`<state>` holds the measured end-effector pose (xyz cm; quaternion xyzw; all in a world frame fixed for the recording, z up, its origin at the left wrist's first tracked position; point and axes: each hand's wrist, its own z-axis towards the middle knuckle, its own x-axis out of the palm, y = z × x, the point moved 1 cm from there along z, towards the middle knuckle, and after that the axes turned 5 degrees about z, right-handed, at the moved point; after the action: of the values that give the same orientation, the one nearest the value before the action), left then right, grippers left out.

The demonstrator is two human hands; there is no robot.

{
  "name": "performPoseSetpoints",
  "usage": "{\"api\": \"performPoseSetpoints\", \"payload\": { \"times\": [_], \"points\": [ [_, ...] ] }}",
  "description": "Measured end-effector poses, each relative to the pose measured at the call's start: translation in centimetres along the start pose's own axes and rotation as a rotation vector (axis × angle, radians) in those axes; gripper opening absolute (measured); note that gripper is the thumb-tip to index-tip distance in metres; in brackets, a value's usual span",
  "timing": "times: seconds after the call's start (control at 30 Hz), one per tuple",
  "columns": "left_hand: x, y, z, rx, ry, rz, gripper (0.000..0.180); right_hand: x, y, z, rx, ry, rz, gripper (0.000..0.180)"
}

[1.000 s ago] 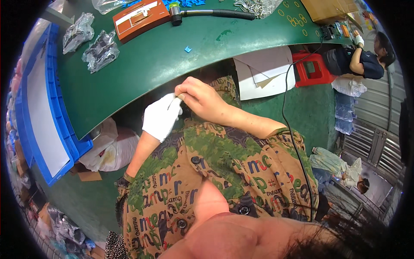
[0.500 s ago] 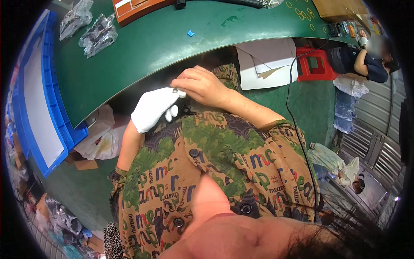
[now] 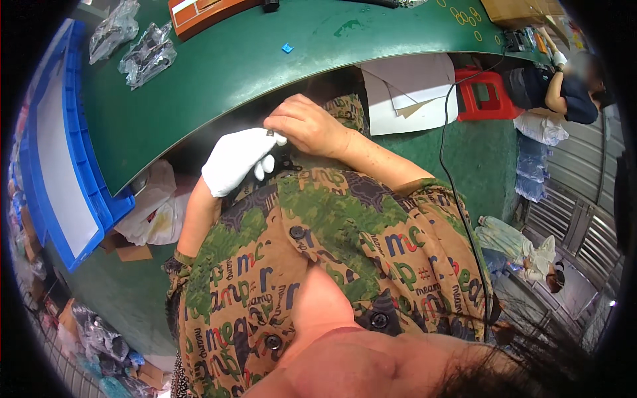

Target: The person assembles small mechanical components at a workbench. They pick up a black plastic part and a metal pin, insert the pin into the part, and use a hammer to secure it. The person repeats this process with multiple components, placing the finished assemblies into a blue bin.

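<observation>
Both hands meet in front of the body, just beside the table edge. If their fingertips are the clock centre, the left hand (image 3: 235,162), in a white glove, comes from 8 o'clock and pinches narrowly at the tips; its lower fingers are loosely curled. The bare right hand (image 3: 308,126) comes from 3 o'clock, fingers bent and close together; I cannot tell how firmly it grips.

Largest is the green table (image 3: 219,73), spreading from about 9 to 2 o'clock. A blue plastic tray (image 3: 116,209) stands at 9. Near 3 is a red stool (image 3: 468,99), and white sheets (image 3: 385,116) lie just beside it, nearer to the hands. On the table, a cardboard box (image 3: 521,12) is at 2, an orange-red box (image 3: 212,23) at 11 and two clear plastic bags (image 3: 149,54) at 10. Thin yellow rings (image 3: 462,16) lie at 2, and one small blue piece (image 3: 287,48) at 12. Smallest is a dark piece (image 3: 270,132), held at the left fingertips where both hands meet; its kind is too small to tell.
</observation>
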<state>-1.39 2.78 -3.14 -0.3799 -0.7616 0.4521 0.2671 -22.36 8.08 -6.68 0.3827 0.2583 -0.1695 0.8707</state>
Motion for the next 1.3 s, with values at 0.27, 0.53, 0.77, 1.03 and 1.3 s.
{"api": "performPoseSetpoints", "payload": {
  "times": [0.27, 0.53, 0.77, 1.03, 1.3],
  "points": [
    [0.5, 0.6, 0.0, 0.000, -0.034, -0.030, 0.025, 0.3, -0.4, -0.3, 0.027, 0.019, 0.085, 0.023],
    [1.0, 0.2, -0.4, -0.003, -0.079, -0.003, 0.024, 0.5, 0.3, -0.7, 0.018, -0.078, -0.040, 0.020],
    [1.7, -0.3, -1.3, -0.049, -0.151, 0.021, 0.025, 0.7, 0.9, -0.5, 0.031, -0.099, -0.065, 0.019],
    [1.0, 0.4, -1.2, 0.001, -0.212, 0.152, 0.026, -7.2, -0.6, 4.5, 0.154, -0.105, -0.421, 0.013],
    [1.8, 0.2, -0.5, 0.019, -0.134, 0.309, 0.029, -8.2, -2.5, 9.1, 0.424, 0.225, -0.626, 0.034]
  ]
}}
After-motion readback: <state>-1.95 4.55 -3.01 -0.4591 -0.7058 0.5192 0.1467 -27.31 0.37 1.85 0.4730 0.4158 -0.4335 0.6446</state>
